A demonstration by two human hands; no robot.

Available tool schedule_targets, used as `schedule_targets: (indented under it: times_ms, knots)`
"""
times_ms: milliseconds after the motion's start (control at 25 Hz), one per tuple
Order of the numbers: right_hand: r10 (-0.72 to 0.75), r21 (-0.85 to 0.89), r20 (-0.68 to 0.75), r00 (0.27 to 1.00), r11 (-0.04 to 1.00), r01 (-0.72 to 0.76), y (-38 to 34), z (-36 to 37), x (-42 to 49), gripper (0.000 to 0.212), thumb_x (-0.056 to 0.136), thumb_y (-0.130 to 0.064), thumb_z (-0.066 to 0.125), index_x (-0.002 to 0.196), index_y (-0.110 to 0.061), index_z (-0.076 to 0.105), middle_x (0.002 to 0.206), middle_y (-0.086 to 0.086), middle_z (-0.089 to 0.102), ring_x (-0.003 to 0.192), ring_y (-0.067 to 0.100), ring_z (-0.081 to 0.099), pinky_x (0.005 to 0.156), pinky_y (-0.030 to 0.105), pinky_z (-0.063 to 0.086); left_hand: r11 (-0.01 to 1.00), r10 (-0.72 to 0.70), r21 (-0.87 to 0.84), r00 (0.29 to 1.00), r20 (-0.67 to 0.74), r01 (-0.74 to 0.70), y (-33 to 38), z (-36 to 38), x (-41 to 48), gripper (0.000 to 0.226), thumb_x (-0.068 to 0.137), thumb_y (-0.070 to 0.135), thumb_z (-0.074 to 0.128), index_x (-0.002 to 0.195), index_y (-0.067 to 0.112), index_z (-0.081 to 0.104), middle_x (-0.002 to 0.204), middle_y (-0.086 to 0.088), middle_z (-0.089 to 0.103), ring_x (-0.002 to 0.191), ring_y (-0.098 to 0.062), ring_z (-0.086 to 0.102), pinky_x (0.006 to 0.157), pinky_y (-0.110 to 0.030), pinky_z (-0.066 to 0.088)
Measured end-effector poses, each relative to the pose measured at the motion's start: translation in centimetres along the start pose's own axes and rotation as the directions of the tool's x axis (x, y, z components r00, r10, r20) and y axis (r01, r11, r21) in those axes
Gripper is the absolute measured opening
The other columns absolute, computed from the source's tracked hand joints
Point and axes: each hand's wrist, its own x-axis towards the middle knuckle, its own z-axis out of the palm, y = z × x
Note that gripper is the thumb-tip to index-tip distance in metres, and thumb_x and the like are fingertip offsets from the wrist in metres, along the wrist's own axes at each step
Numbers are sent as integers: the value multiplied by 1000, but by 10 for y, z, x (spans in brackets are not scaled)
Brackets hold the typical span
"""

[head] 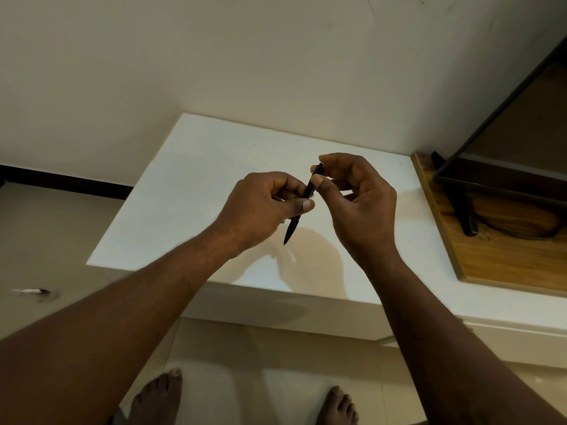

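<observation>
**Pen held two-handed above counter, nothing taken apart yet**

Left grip (260, 204) was curled round the lower barrel of the black pen (310, 189), thumb pressed across the front and fingers wrapped behind. Right grip (362, 204) pinched the top end between thumb tip and forefinger, its other fingers loosely bent and touching nothing. The two grips sat just beside each other, thumbs nearly meeting on the barrel.

The pen was tilted, with its tip poking out below the left grip and pointing down, clear of the surface. The cap end was up in the right pinch. The pen looked to be in one piece, with no gap visible along the barrel.

Progress, as a judgement: early. The pen was picked up and braced at both ends, which looked like the set-up for a twist or pull at the top. Could not tell which. No loose parts lay anywhere under the grips, so any separating or reassembling was left to do.

Directly below both grips was the white counter (199, 179), carrying their shadows. Well to the right of the right grip was a wooden board (506, 265) with a dark stand (468, 216) on it. Far below the grips, bare feet (159, 397) stood on the floor.
</observation>
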Motion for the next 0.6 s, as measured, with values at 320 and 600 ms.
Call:
schedule_targets:
  times_ms: [320, 600]
  knots:
    - [9, -1, 28, 1000, 1000, -9, 0, 1, 0, 28, 93, -20, 79, 120, -23, 72, 103, -10, 80, 92, 4, 75, 67, 16, 49, 1000, 2, 6, 1000, -3, -2, 0, -1, 0, 14, 86, 28, 83, 100, 27, 78, 88, 9, 80, 81, -6, 75, 68, -23, 53]
    - [1, -7, 45, 999, 1000, -1, 0, 1, 0, 31, 94, -19, 78, 124, -24, 71, 100, -10, 80, 90, 2, 75, 68, 12, 48, 1000, -3, -10, 1000, 2, 3, 1, -1, 0, 12, 86, 28, 83, 97, 28, 78, 87, 9, 80, 81, -6, 75, 68, -23, 53]
